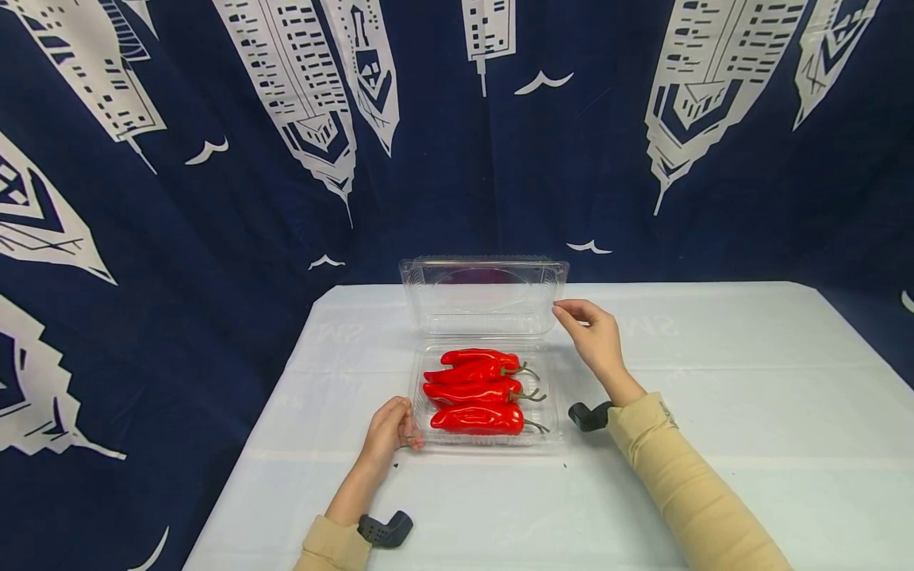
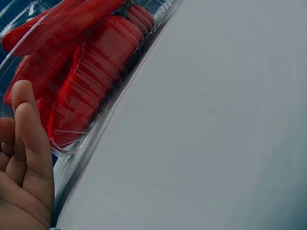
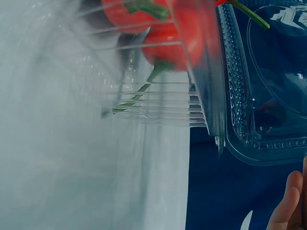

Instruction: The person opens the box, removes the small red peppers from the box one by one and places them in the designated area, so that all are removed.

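A clear plastic clamshell container (image 1: 550, 432) stands on the table with its lid (image 1: 493, 297) raised at the back. Several glossy red peppers (image 1: 477, 419) with green stems lie side by side in its base. At the left front corner, my left hand (image 1: 391, 427) holds the side of the base; its fingers (image 2: 33, 139) overlap the ribbed wall in the left wrist view. My right hand (image 1: 596, 337) pinches the lid's right edge between thumb and index finger. Only a few fingers (image 3: 288, 201) show beside the lid's corner in the right wrist view.
A white cloth covers the table (image 1: 750, 381). Behind and to the left hangs a dark blue curtain (image 1: 500, 182) printed with white buildings and birds. Each wrist carries a black camera mount (image 1: 387, 530), below tan sleeves (image 1: 685, 476). Small dark specks lie in front of the container.
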`<state>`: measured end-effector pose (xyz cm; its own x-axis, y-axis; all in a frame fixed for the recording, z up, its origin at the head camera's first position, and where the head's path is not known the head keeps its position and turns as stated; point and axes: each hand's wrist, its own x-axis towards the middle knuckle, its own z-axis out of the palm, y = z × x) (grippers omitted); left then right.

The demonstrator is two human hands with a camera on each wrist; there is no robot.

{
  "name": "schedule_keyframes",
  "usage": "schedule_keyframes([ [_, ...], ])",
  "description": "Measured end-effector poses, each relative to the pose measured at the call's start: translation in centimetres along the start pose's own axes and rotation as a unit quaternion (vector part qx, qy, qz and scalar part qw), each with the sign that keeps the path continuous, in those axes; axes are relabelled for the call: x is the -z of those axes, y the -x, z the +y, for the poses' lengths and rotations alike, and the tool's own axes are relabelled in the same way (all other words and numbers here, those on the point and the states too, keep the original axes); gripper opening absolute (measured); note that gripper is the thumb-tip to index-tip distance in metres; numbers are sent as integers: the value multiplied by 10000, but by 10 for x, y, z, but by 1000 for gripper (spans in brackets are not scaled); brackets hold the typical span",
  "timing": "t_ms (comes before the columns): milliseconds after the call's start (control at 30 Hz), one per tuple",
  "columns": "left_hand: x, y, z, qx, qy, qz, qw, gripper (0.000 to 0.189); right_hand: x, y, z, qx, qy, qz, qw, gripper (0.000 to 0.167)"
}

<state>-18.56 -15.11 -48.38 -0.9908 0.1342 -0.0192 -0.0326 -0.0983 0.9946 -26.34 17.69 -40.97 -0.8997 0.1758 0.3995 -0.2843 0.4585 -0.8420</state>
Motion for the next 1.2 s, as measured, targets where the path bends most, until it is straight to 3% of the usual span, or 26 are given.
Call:
schedule_keyframes([
  [233, 1, 0, -1, -48, 39, -85, 9999, 24, -1, -2, 2, -15, 12, 20, 10000, 26],
  [500, 0, -1, -2, 29, -14, -12, 10000, 24, -3, -4, 4, -398, -112, -17, 9991, 30],
  [767, 0, -1, -2, 27, 80, 16, 10000, 23, -9, -4, 8, -473, -92, -147, 9987, 31],
  [1200, 1, -1, -1, 17, 120, -30, 9999, 21, -17, 1, 23, -753, -870, -450, 9923, 29],
])
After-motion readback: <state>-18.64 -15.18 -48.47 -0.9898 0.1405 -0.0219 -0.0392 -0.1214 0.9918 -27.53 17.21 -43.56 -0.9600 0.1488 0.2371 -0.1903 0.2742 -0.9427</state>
